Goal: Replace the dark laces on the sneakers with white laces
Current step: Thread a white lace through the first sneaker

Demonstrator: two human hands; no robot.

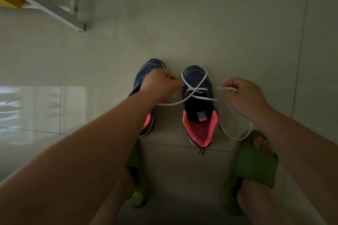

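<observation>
Two blue knit sneakers with pink heel linings stand side by side on the tiled floor, toes pointing away from me. The right sneaker (199,104) carries a white lace (195,89) crossed over its upper and looped round the toe. My left hand (161,84) pinches one part of this lace beside the shoe. My right hand (245,97) pinches the other end near its tip, and slack hangs down in a loop to the floor. The left sneaker (146,73) is mostly hidden behind my left forearm.
My feet in green slides (256,162) stand just behind the sneakers. A white metal frame (45,3) with something yellow behind it juts in at the upper left. Pale glossy floor tiles (201,23) surround the shoes.
</observation>
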